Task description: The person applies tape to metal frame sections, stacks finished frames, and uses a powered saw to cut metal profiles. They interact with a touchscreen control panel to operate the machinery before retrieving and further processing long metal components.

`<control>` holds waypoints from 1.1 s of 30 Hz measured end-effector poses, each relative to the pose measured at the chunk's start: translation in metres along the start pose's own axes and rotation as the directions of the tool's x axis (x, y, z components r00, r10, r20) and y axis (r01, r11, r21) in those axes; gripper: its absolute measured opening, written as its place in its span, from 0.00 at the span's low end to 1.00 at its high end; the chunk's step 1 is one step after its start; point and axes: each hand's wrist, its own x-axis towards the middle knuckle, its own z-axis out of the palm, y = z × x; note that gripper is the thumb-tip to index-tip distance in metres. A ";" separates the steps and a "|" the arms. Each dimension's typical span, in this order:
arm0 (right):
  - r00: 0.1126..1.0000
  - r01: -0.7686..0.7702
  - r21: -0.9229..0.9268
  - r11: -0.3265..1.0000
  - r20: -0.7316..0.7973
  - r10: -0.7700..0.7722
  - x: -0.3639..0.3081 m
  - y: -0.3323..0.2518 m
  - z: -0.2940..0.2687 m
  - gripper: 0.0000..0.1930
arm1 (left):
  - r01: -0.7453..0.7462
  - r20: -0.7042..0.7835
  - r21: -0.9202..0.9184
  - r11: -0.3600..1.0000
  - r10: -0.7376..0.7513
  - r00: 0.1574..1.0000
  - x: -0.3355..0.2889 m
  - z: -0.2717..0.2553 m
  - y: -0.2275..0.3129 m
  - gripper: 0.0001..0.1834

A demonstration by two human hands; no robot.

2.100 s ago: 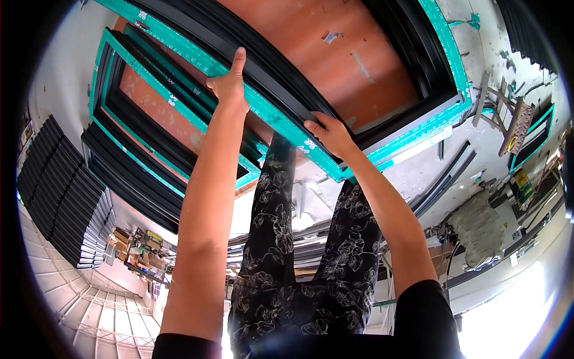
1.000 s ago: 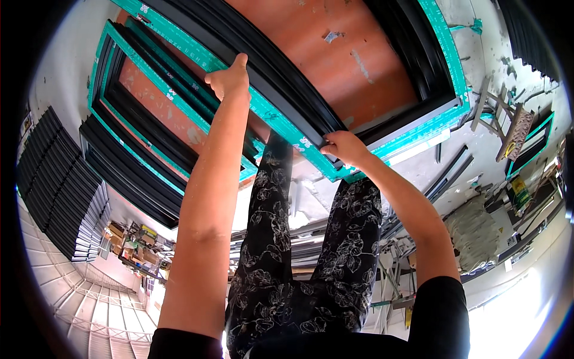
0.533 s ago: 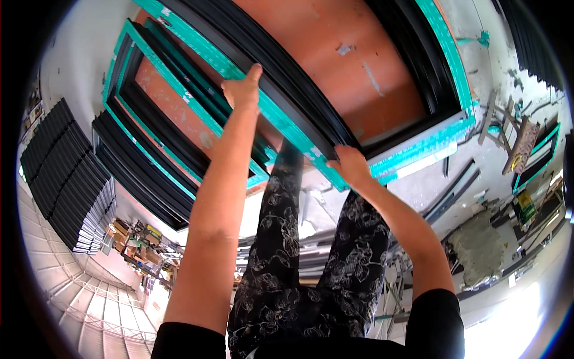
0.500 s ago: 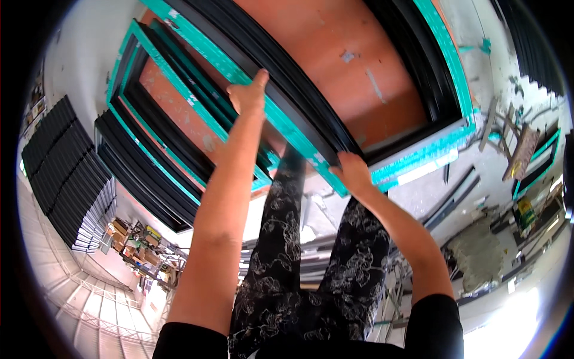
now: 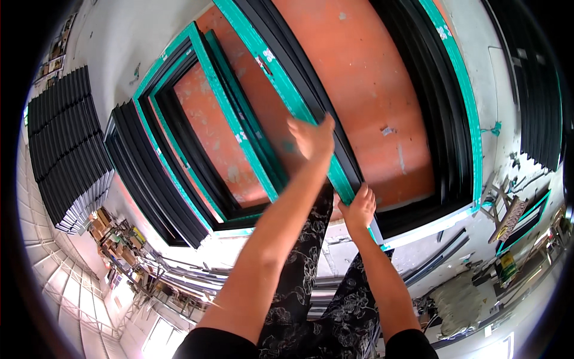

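Observation:
A large black window frame [image 5: 418, 226] with green film along its edges lies over an orange surface. My left hand [image 5: 315, 139] grips its green-edged left side bar [image 5: 299, 105], the thumb across the top and the other fingers curled at the outer edge, partly hidden. Nearer to me, my right hand [image 5: 360, 209] is closed round the same bar, close to the frame's near corner. To the left lies a second, smaller set of black frames with green edges [image 5: 236, 125], which neither hand touches.
The orange board [image 5: 371, 102] shows through the frames. A stack of black profiles [image 5: 66, 143] stands far left, with more dark profiles [image 5: 541, 90] at the far right. Boxes [image 5: 119, 245] and loose metal lengths [image 5: 439, 257] lie around on the floor side. A small wooden stand [image 5: 508, 215] is at right.
The held frame and both hands now sit further right and lower in the view, and the gap to the smaller frames looks wider. The view itself has also shifted. Both hands keep hold.

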 end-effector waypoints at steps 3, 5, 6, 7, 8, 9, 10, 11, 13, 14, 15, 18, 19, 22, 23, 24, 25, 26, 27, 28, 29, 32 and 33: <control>0.999 -0.019 -0.045 0.999 -0.038 0.017 -0.002 0.005 0.003 0.46 | 0.250 0.334 -0.105 0.962 -0.203 0.920 0.112 -0.015 0.061 0.49; 0.996 -0.008 -0.056 0.998 -0.089 0.003 -0.002 0.001 0.007 0.47 | 0.393 0.408 0.016 0.920 -0.364 0.837 0.150 -0.032 0.093 0.51; 0.999 -0.011 -0.045 0.999 -0.043 0.009 -0.002 -0.004 0.003 0.46 | 0.336 0.375 0.010 0.942 -0.315 0.872 0.153 -0.030 0.081 0.51; 0.995 0.006 -0.052 0.999 -0.095 -0.011 0.002 -0.002 0.004 0.46 | 0.277 0.396 0.013 0.961 -0.259 0.881 0.155 -0.027 0.079 0.50; 0.996 -0.003 -0.051 0.999 -0.084 -0.002 -0.006 -0.001 0.004 0.46 | 0.258 0.380 0.030 0.966 -0.250 0.891 0.152 -0.027 0.070 0.50; 0.997 -0.004 -0.043 0.999 -0.080 0.000 -0.012 0.000 0.004 0.45 | 0.234 0.355 0.040 0.971 -0.233 0.905 0.149 -0.029 0.068 0.49; 0.996 -0.002 -0.030 1.000 -0.090 -0.001 -0.012 0.001 0.005 0.47 | 0.270 0.385 0.041 0.962 -0.264 0.884 0.149 -0.027 0.070 0.49; 0.996 0.002 -0.023 1.000 -0.094 -0.005 -0.007 0.005 0.006 0.47 | 0.264 0.378 0.037 0.964 -0.258 0.889 0.150 -0.025 0.075 0.49; 0.998 -0.017 -0.033 0.999 -0.056 0.015 -0.002 -0.001 0.000 0.48 | 0.233 0.382 0.044 0.971 -0.232 0.895 0.152 -0.025 0.080 0.49; 0.999 -0.021 -0.043 0.999 -0.025 0.020 -0.006 -0.001 -0.001 0.48 | 0.307 0.422 0.035 0.951 -0.292 0.858 0.152 -0.028 0.077 0.50; 0.999 -0.027 -0.035 0.999 -0.038 0.025 -0.004 -0.002 -0.004 0.48 | 0.293 0.425 0.028 0.956 -0.277 0.862 0.154 -0.027 0.077 0.50; 0.999 -0.037 -0.054 0.998 0.021 0.039 -0.002 -0.008 -0.012 0.48 | 0.278 0.425 0.025 0.960 -0.262 0.867 0.156 -0.034 0.076 0.51; 1.000 -0.028 -0.045 0.999 -0.006 0.027 0.001 -0.008 -0.015 0.48 | 0.258 0.410 -0.001 0.966 -0.235 0.881 0.155 -0.032 0.081 0.50; 0.988 -0.048 -0.030 0.998 0.144 0.052 0.012 -0.010 -0.027 0.47 | 0.284 0.454 0.008 0.959 -0.257 0.853 0.159 -0.030 0.087 0.50; 0.965 -0.075 0.004 0.997 0.250 0.072 0.015 -0.011 -0.036 0.45 | 0.296 0.455 0.003 0.955 -0.265 0.850 0.159 -0.030 0.079 0.50; 0.947 -0.048 0.032 0.998 0.319 0.035 0.028 -0.012 -0.049 0.42 | 0.258 0.430 -0.002 0.966 -0.232 0.872 0.161 -0.025 0.073 0.51; 0.924 -0.028 0.055 0.998 0.382 0.005 0.044 -0.009 -0.064 0.39 | 0.221 0.412 -0.008 0.975 -0.198 0.889 0.160 -0.019 0.074 0.51; 0.954 -0.006 0.153 0.988 0.298 -0.040 0.062 -0.018 -0.078 0.33 | 0.222 0.410 0.013 0.975 -0.207 0.888 0.157 -0.019 0.076 0.51; 0.976 0.032 0.186 0.982 0.208 -0.071 0.083 -0.044 -0.089 0.31 | 0.221 0.389 0.040 0.974 -0.219 0.895 0.160 -0.025 0.075 0.51; 0.975 0.079 0.216 0.973 0.187 -0.120 0.112 -0.077 -0.107 0.30 | 0.239 0.383 0.042 0.970 -0.236 0.893 0.161 -0.027 0.076 0.49; 0.970 0.126 0.252 0.959 0.172 -0.172 0.142 -0.117 -0.119 0.30 | 0.256 0.370 0.051 0.965 -0.256 0.893 0.163 -0.032 0.071 0.48; 0.944 0.260 0.256 0.931 0.137 -0.301 0.247 -0.267 -0.151 0.31 | 0.252 0.392 0.014 0.968 -0.237 0.889 0.169 -0.028 0.067 0.45; 0.906 0.424 0.204 0.882 -0.091 -0.414 0.280 -0.303 -0.130 0.35 | 0.259 0.437 0.109 0.960 -0.280 0.855 0.163 -0.029 0.068 0.44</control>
